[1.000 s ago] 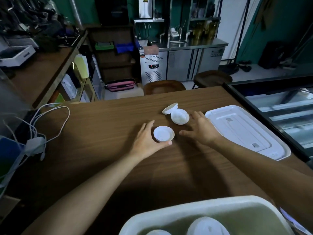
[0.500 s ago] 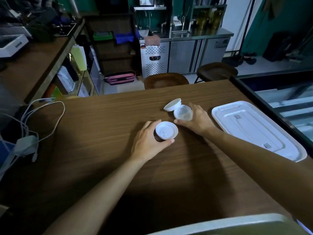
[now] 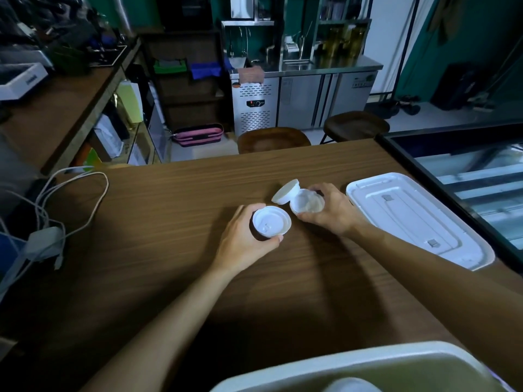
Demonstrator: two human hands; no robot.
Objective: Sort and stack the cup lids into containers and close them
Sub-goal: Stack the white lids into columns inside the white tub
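Three white cup lids are in the middle of the wooden table (image 3: 169, 210). My left hand (image 3: 243, 241) grips one lid (image 3: 271, 223) by its rim, lifted a little and tilted toward me. My right hand (image 3: 331, 210) curls around a second lid (image 3: 307, 204), its hollow side up. A third lid (image 3: 285, 188) leans tilted against that one, untouched. A white container (image 3: 376, 363) sits at the near edge, with a rounded white shape, probably lids, showing inside.
A flat white container cover (image 3: 416, 219) lies on the table to the right of my right hand. A glass display case (image 3: 464, 165) borders the right side. White cables and a charger (image 3: 45, 241) lie at the table's left edge. Two stools stand beyond the far edge.
My left hand closed on the near lid and raised it off the table. My right hand moved left onto the second lid and curled around it.
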